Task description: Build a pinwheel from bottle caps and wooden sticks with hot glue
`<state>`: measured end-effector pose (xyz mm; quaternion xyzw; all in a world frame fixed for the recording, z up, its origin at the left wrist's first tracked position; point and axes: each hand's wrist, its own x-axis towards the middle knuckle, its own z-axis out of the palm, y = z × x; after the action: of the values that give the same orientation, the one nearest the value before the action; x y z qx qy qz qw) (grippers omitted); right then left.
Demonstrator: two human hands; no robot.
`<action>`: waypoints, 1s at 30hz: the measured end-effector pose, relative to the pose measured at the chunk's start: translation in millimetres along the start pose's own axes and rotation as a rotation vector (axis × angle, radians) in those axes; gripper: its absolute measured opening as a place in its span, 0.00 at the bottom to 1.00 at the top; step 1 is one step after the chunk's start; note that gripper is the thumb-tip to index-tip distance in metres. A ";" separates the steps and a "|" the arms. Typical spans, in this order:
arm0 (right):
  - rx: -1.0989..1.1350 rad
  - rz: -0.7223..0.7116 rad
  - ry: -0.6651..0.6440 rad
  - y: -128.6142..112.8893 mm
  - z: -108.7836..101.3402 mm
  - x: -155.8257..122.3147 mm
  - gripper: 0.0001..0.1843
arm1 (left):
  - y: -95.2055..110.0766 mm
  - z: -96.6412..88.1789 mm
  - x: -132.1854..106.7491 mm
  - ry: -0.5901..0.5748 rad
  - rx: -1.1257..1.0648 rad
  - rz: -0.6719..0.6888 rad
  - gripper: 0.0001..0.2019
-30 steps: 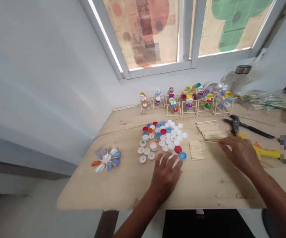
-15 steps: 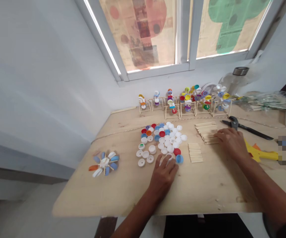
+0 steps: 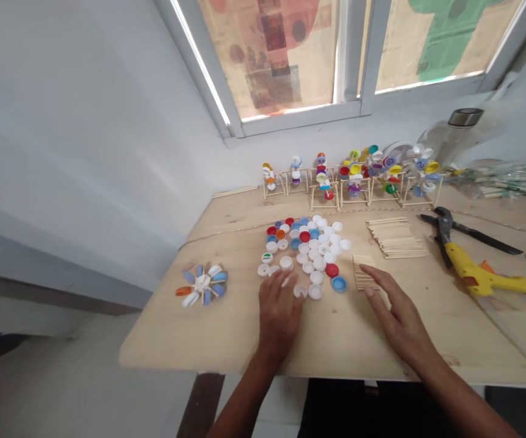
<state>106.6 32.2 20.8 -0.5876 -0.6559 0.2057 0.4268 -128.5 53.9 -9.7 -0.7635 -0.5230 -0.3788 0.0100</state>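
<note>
My left hand (image 3: 278, 310) lies palm down over white bottle caps (image 3: 285, 263) at the near edge of the cap group, its fingers stretched out and covering some of them. My right hand (image 3: 399, 319) is open, thumb apart from the fingers, with its fingertips at the right side of a row of short wooden sticks (image 3: 362, 274). Whether it touches them I cannot tell. A red cap (image 3: 332, 270) and a blue cap (image 3: 339, 284) sit between the hands. Longer sticks (image 3: 397, 237) lie in a row farther back.
To the left lies a wheel of sticks and caps (image 3: 202, 283). Stick frames holding coloured cap wheels (image 3: 354, 182) stand along the wall. At right are a yellow glue gun (image 3: 484, 278), black-handled pliers (image 3: 486, 236) and bagged sticks (image 3: 509, 179). A bottle (image 3: 456, 137) stands behind.
My right hand has come left and nearer, from the long sticks to the short ones. My left hand has shifted left across the caps. The view has tilted slightly.
</note>
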 end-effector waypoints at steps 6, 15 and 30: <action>0.219 0.064 -0.092 -20.1 56.3 13.4 0.26 | -36.7 -3.3 2.7 0.131 -0.202 -0.510 0.23; 0.106 -0.017 -0.022 -4.1 101.5 35.6 0.25 | -34.7 27.2 6.9 0.126 -0.401 -0.579 0.25; -0.029 0.118 0.111 41.4 69.1 138.8 0.29 | -90.0 26.2 85.2 0.057 -0.447 -0.572 0.20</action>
<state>83.5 188.9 -5.0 -0.6420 -0.5984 0.1882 0.4409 -172.0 172.8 -12.5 -0.5588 -0.6191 -0.4924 -0.2489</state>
